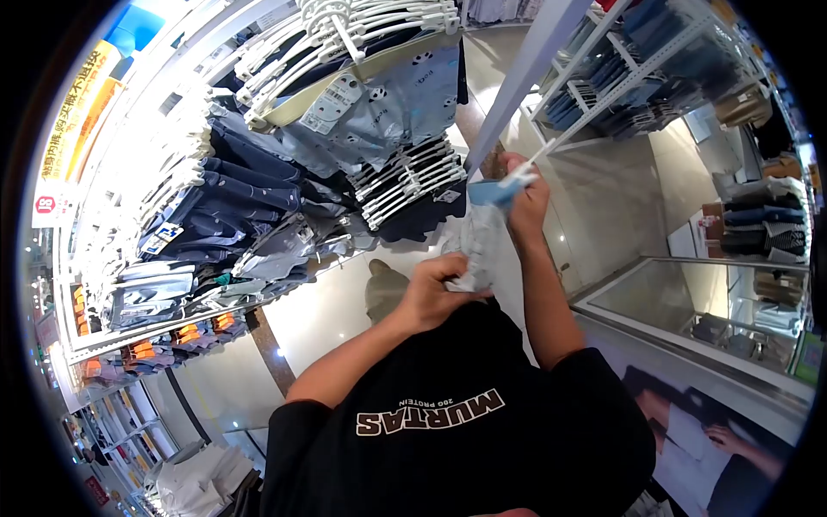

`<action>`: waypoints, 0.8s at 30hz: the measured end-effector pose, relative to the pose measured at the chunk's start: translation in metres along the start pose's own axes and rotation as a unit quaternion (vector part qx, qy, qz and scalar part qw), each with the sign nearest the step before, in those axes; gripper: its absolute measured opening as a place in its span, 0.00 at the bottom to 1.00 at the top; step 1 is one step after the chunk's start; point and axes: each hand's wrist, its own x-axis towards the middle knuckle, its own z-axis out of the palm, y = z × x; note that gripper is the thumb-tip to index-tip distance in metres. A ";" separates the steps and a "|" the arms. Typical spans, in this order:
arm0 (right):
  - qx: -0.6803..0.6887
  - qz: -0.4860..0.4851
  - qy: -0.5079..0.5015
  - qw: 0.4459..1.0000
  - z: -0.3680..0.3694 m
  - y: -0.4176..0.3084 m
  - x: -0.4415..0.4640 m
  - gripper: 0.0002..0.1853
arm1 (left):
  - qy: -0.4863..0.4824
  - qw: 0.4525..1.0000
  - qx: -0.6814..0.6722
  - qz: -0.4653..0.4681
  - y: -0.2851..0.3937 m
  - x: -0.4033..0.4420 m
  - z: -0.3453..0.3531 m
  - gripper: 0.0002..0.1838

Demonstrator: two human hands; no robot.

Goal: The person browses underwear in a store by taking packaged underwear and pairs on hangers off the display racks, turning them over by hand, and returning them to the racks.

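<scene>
A pale grey garment [479, 244] hangs bunched between my two hands, in front of my black shirt. My left hand [435, 293] is closed on its lower end, thumb and fingers pinching the cloth. Higher up, my right hand [528, 207] is closed around a white plastic hanger [520, 178] at the top of the garment. A light blue piece [491, 193] shows beside the hanger; whether it is cloth or a label I cannot tell. The exact kind of garment is unclear because it is folded up.
To the left, a rack carries panda-print clothes [392, 108], dark blue garments [250, 172] and rows of white hangers [409, 183]. A white upright post [525, 82] rises just beyond my hands. Glass-topped display case [655, 293] stands at right, with denim shelves [620, 82] behind.
</scene>
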 end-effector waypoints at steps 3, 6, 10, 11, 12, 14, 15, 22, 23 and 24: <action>-0.089 0.084 0.018 0.992 0.017 -0.043 -0.008 0.21 | -0.125 0.992 0.034 0.009 0.022 0.008 0.015 0.19; 0.336 0.125 -0.014 0.933 0.030 -0.016 0.006 0.25 | -0.172 0.984 0.048 0.002 0.022 0.011 0.018 0.28; 0.507 0.260 0.013 0.822 0.025 -0.032 0.009 0.21 | 0.085 0.985 0.145 -0.022 -0.034 0.016 0.000 0.26; 0.538 0.267 0.011 0.799 0.024 -0.036 0.008 0.20 | 0.151 0.976 0.131 -0.083 -0.045 0.020 -0.009 0.31; 0.547 0.273 0.007 0.791 0.023 -0.041 0.007 0.20 | 0.178 0.968 0.155 -0.088 -0.051 0.023 -0.016 0.35; 0.563 0.285 -0.008 0.775 0.025 -0.048 0.006 0.20 | 0.149 0.975 0.129 -0.101 -0.060 0.027 -0.025 0.37; 0.576 0.288 -0.012 0.765 0.027 -0.048 0.005 0.20 | 0.129 0.979 0.118 -0.109 -0.059 0.030 -0.025 0.34; 0.569 0.309 -0.017 0.762 0.033 -0.051 0.005 0.20 | 0.125 0.980 -0.071 -0.137 -0.071 0.036 -0.025 0.09; 0.567 0.317 -0.010 0.760 0.031 -0.046 0.008 0.20 | 0.141 0.979 -0.077 -0.125 -0.068 0.034 -0.027 0.07; 0.566 0.326 -0.006 0.757 0.031 -0.043 0.011 0.20 | 0.142 0.981 -0.058 -0.121 -0.068 0.033 -0.029 0.07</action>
